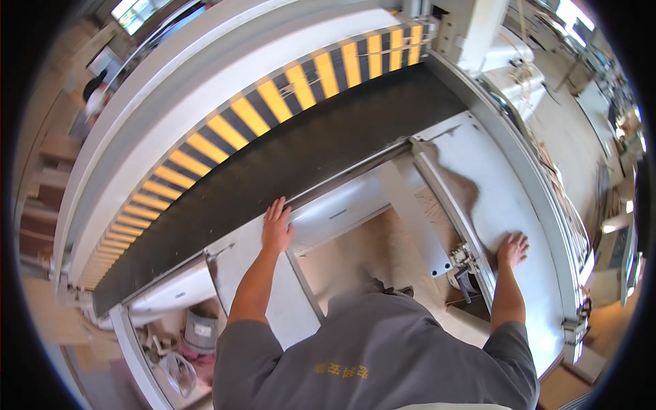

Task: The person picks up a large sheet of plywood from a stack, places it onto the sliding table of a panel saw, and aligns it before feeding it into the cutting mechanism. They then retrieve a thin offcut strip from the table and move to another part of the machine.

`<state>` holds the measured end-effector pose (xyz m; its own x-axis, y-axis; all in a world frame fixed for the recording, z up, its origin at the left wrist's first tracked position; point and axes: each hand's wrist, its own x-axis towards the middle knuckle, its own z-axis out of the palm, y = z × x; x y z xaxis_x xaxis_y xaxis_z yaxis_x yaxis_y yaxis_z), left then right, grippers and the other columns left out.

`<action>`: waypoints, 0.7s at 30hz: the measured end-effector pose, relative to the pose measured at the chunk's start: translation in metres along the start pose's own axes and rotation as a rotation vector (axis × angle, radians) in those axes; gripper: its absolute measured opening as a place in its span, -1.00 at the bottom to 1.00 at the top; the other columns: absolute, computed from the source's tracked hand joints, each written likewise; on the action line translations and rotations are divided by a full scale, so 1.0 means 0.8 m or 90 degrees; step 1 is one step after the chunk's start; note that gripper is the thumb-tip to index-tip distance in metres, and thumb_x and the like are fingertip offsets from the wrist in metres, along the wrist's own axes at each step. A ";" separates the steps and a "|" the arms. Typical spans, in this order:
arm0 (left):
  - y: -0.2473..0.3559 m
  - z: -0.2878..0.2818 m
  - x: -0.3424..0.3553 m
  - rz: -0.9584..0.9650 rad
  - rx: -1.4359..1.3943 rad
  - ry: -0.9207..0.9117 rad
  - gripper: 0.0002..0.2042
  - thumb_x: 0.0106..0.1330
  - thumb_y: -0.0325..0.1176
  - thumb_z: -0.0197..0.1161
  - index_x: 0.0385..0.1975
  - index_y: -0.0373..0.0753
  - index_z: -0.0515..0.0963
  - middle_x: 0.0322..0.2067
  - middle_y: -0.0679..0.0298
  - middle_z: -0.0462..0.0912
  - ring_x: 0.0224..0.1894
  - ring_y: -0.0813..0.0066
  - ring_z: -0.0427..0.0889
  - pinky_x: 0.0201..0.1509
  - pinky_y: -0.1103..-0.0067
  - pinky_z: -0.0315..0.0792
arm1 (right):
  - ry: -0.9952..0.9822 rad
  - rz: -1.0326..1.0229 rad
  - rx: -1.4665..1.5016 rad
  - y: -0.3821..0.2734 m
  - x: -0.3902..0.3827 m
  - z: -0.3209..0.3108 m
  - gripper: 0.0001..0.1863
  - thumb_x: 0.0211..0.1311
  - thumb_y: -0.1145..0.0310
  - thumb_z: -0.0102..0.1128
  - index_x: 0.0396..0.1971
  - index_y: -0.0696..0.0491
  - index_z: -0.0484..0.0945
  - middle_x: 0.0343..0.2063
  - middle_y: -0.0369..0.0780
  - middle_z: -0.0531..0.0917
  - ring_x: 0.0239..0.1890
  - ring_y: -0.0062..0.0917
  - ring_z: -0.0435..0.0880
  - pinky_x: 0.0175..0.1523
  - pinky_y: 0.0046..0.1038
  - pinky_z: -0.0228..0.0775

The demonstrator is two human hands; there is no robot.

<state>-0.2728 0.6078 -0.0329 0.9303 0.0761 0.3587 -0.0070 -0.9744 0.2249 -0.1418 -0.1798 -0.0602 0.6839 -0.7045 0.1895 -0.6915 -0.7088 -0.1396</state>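
Note:
My left hand [277,225] rests with outstretched fingers at the inner top corner of a pale metal panel [242,280], beside the long front rail [348,167] that borders a dark bed strip [307,157]. My right hand [512,251] lies with fingers apart on the wider pale metal plate [529,301] at the right. To its left run a metal guide rail [437,178] with a clamp fitting [462,257] and a flat bar [410,212] across an opening, through which the floor [342,266] shows.
A long machine beam with yellow-black stripes [304,85] spans the top, a white post [471,31] at its right. A grey bucket [200,331] and bags sit under the lower left opening. Cables [550,174] line the right side. Another person [96,99] is at the far upper left.

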 end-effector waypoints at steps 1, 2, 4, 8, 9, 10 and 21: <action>0.001 -0.008 -0.002 0.017 -0.002 -0.006 -0.52 0.28 -0.41 0.29 0.25 -0.27 0.56 0.58 0.16 0.17 0.60 0.11 0.14 0.66 0.20 0.06 | -0.007 0.000 0.011 -0.007 -0.007 -0.007 -0.25 0.58 -0.18 -0.19 0.61 -0.14 0.12 0.64 -0.23 0.09 0.67 -0.21 -0.05 0.65 0.09 -0.22; 0.003 -0.008 -0.002 -0.001 0.001 -0.013 -0.52 0.28 -0.41 0.29 0.24 -0.27 0.56 0.58 0.16 0.17 0.60 0.11 0.14 0.66 0.20 0.06 | -0.014 -0.002 0.017 -0.012 -0.010 -0.012 -0.26 0.57 -0.18 -0.18 0.61 -0.14 0.13 0.64 -0.21 0.08 0.67 -0.21 -0.06 0.65 0.08 -0.25; 0.003 -0.008 -0.001 -0.020 0.010 -0.019 -0.52 0.28 -0.42 0.29 0.24 -0.26 0.56 0.58 0.18 0.16 0.59 0.10 0.14 0.66 0.22 0.06 | -0.016 0.008 0.027 -0.019 -0.013 -0.020 -0.26 0.57 -0.17 -0.18 0.61 -0.14 0.14 0.64 -0.21 0.08 0.68 -0.21 -0.06 0.65 0.08 -0.25; 0.010 -0.009 0.003 -0.017 0.008 -0.024 -0.53 0.29 -0.42 0.29 0.24 -0.24 0.58 0.59 0.22 0.15 0.59 0.09 0.14 0.67 0.22 0.04 | -0.023 0.012 0.041 -0.013 -0.012 -0.029 -0.26 0.56 -0.16 -0.16 0.60 -0.14 0.15 0.64 -0.20 0.08 0.68 -0.19 -0.07 0.65 0.07 -0.26; 0.013 -0.011 0.005 -0.007 0.009 -0.025 -0.53 0.29 -0.42 0.29 0.24 -0.24 0.58 0.59 0.22 0.15 0.59 0.09 0.14 0.67 0.22 0.04 | -0.029 0.007 0.042 -0.013 -0.012 -0.032 -0.26 0.56 -0.16 -0.16 0.60 -0.13 0.15 0.64 -0.20 0.08 0.67 -0.18 -0.07 0.65 0.07 -0.26; 0.014 -0.014 0.005 -0.011 0.008 -0.027 -0.54 0.29 -0.42 0.28 0.23 -0.25 0.58 0.59 0.21 0.16 0.59 0.09 0.14 0.67 0.20 0.04 | -0.031 0.008 0.048 -0.013 -0.012 -0.034 -0.27 0.56 -0.15 -0.16 0.59 -0.13 0.16 0.64 -0.20 0.08 0.67 -0.18 -0.07 0.65 0.07 -0.26; 0.016 -0.023 0.007 -0.022 0.013 -0.040 -0.55 0.28 -0.39 0.27 0.20 -0.23 0.60 0.59 0.21 0.14 0.59 0.08 0.14 0.66 0.19 0.06 | -0.031 0.013 0.049 -0.019 -0.014 -0.047 -0.28 0.54 -0.10 -0.11 0.58 -0.12 0.18 0.63 -0.21 0.11 0.67 -0.18 -0.04 0.64 0.09 -0.24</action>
<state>-0.2744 0.6000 -0.0112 0.9513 0.0964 0.2930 0.0321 -0.9757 0.2168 -0.1476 -0.1600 -0.0235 0.6822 -0.7179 0.1386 -0.6863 -0.6941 -0.2174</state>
